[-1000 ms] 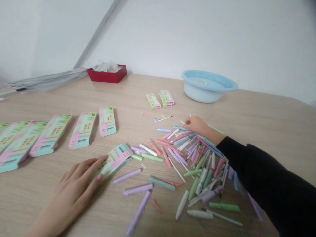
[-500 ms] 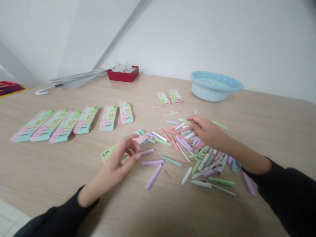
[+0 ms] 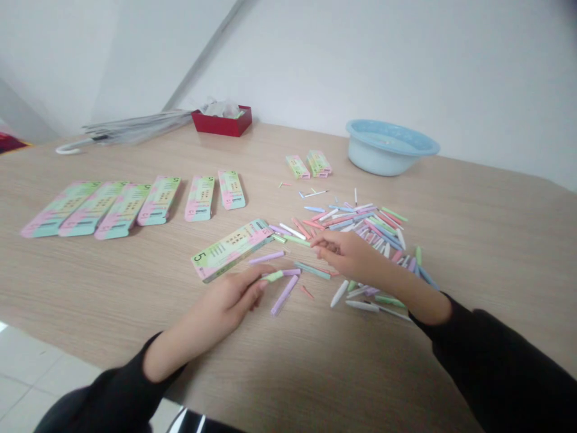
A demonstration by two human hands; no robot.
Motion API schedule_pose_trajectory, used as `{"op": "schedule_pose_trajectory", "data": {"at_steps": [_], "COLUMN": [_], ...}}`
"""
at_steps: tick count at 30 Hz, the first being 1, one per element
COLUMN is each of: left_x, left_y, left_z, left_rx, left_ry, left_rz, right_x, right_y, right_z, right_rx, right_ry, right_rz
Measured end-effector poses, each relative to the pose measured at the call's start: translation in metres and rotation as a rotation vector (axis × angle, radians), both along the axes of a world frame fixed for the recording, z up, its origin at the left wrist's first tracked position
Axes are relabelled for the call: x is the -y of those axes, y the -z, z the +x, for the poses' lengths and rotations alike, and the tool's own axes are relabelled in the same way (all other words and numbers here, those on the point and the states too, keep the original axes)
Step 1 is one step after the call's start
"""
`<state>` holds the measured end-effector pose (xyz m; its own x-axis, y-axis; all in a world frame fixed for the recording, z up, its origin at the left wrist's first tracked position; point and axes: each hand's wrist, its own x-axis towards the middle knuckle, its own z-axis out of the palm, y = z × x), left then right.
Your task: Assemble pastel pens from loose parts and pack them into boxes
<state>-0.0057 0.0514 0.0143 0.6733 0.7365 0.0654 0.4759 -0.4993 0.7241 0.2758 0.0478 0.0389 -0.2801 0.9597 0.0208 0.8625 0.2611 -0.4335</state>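
My left hand point(image 3: 228, 299) rests on the wooden table point(image 3: 112, 282), its fingertips pinching a light-green pen piece point(image 3: 273, 276). Just beyond it lies a flat pastel box marked 5 point(image 3: 229, 249). My right hand point(image 3: 349, 255) hovers at the near-left edge of a heap of pastel pen barrels and caps point(image 3: 374, 231). Its fingers are curled together, with a small pink pen piece point(image 3: 316, 247) at their tips. A purple barrel point(image 3: 283, 295) lies between the two hands.
Several matching pastel boxes point(image 3: 121, 207) lie in a row at the left. Smaller boxes point(image 3: 311, 165), a blue basin point(image 3: 391, 147) and a red tray point(image 3: 222, 122) stand at the back. The table's near edge point(image 3: 67, 346) drops to tiled floor at the lower left.
My right hand drew back from the far side of the heap toward the left hand. My left hand slid off the box and closed on a green piece. The view pulled back.
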Motion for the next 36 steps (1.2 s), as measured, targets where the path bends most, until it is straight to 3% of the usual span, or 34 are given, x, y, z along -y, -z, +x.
{"op": "schedule_pose_trajectory", "data": {"at_steps": [3,5,9,13,16,19,22,25,27,30,32,36], "left_x": [0.003,0.007,0.014,0.016,0.019,0.025,0.028,0.024,0.020,0.014,0.013,0.014], "left_y": [0.012,0.025,0.055,0.071,0.062,0.042,0.022,0.014,0.015,0.020,0.024,0.033], "left_z": [-0.036,-0.049,-0.043,-0.027,-0.025,-0.020,0.000,0.025,0.035,0.035,0.029,0.023], "left_rx": [-0.222,-0.310,-0.370,-0.386,-0.295,-0.046,0.252,0.463,0.575,0.664,0.638,0.438], "left_ry": [-0.305,-0.415,-0.405,-0.433,-0.434,-0.415,-0.335,-0.240,-0.285,-0.376,-0.374,-0.362], "left_rz": [0.293,0.357,0.431,0.490,0.453,0.327,0.108,-0.149,-0.289,-0.389,-0.413,-0.370], "right_x": [-0.032,-0.044,-0.050,-0.050,-0.042,-0.019,0.013,0.031,0.023,-0.013,-0.040,-0.067], "right_y": [0.018,0.031,0.049,0.047,0.036,0.020,0.008,0.004,0.006,0.014,0.022,0.043], "right_z": [-0.001,-0.007,-0.020,-0.014,-0.002,-0.003,-0.026,-0.052,-0.056,-0.041,-0.029,-0.029], "right_rx": [0.142,0.175,0.236,0.253,0.239,0.176,-0.058,-0.227,-0.267,-0.218,-0.145,-0.095], "right_ry": [0.017,0.004,-0.013,0.005,0.065,0.081,-0.017,-0.208,-0.272,-0.122,0.005,0.017], "right_rz": [0.068,0.075,0.082,0.109,0.159,0.211,0.258,0.173,0.089,0.007,-0.003,-0.026]}}
